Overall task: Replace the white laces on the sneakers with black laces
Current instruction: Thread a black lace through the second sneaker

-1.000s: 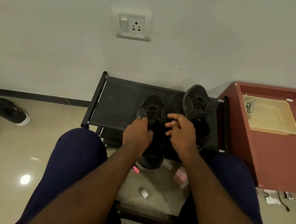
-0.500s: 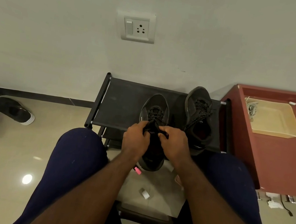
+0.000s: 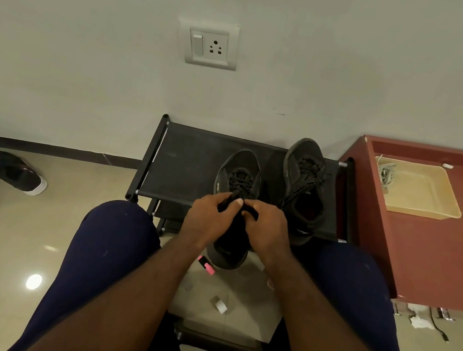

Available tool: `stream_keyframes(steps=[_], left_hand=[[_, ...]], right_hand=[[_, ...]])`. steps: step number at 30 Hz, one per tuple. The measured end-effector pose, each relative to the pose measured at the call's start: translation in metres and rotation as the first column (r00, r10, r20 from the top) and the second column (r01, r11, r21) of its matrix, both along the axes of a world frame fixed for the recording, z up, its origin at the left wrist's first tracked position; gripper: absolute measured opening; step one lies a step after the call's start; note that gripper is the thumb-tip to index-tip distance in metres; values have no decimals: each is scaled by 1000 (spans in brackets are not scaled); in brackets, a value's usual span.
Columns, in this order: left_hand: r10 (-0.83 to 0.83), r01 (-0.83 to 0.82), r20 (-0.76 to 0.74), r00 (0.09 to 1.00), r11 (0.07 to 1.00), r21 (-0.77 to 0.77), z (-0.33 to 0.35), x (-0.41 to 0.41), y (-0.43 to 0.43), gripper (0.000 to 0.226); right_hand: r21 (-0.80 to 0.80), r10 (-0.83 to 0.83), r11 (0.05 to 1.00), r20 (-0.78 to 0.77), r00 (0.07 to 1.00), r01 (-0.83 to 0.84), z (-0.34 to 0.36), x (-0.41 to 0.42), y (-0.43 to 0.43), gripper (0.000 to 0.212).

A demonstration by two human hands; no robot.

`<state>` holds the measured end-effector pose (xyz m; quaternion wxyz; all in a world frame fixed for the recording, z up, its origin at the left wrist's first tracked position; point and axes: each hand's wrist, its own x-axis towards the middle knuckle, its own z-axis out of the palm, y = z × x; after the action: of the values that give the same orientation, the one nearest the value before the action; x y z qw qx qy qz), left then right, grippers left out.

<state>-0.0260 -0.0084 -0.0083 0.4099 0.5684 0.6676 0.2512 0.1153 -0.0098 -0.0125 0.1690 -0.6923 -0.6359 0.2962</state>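
Both hands meet over the tongue of the near sneaker (image 3: 241, 164), which lies toe away from the person on the black bench (image 3: 189, 166), its heel hanging past the bench's near edge under the wrists. The left hand (image 3: 208, 220) and the right hand (image 3: 267, 231) are curled, knuckles almost touching, each pinching a dark strand of the black lace (image 3: 238, 181) that crosses the eyelets just beyond the fingertips. The second sneaker (image 3: 302, 186), also black-laced, stands just to the right of the right hand, its opening uncovered. Farther right, well apart, a pale tangle that looks like the white laces (image 3: 385, 175) sits in a tan tray (image 3: 430, 205). The hands hide the near sneaker's middle, so I cannot tell whether the strands are knotted or only crossed.
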Motion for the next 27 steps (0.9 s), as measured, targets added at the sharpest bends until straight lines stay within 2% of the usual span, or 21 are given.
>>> stream_keyframes(steps=[3,5,6,8,10,12,14,15,18,23,25,27], left_hand=[[37,-35,-46,998,999,40,-1,1,1,38],[45,-35,-128,991,996,84,-4,0,2,34],[42,-26,-166,985,995,95,-5,1,2,34],[44,-17,-241,970,994,111,-5,3,0,35],[69,-32,-288,955,991,132,-3,5,-2,34],[94,-46,-320,943,987,155,-2,7,-5,32],[111,-45,-353,929,981,191,-2,10,-8,30],[112,-38,-368,923,978,204,-2,11,-9,29],[101,-15,-395,913,977,215,0,12,-12,26],[92,13,-424,901,971,238,-1,9,-13,26],[91,17,-419,903,969,247,-3,9,-13,26],[94,22,-419,903,964,264,-4,9,-14,25]], right_hand=[[-22,16,1000,-53,998,-17,3,0,-1,35],[-74,-67,996,-213,975,52,9,3,3,40],[-121,-161,985,-338,927,127,14,6,6,41],[-250,-370,929,-580,725,274,24,11,15,41],[-351,-487,870,-718,497,346,40,13,25,33],[-351,-485,859,-793,368,373,53,13,36,19],[-316,-437,876,-839,324,363,64,10,47,13],[-290,-412,891,-839,356,348,67,6,52,13],[-205,-338,937,-735,587,282,64,-5,62,15],[-111,-121,990,-410,904,83,40,-12,68,18],[-71,-6,997,-245,969,-12,37,-12,70,20],[-53,83,994,-137,987,-91,38,-13,70,23]])
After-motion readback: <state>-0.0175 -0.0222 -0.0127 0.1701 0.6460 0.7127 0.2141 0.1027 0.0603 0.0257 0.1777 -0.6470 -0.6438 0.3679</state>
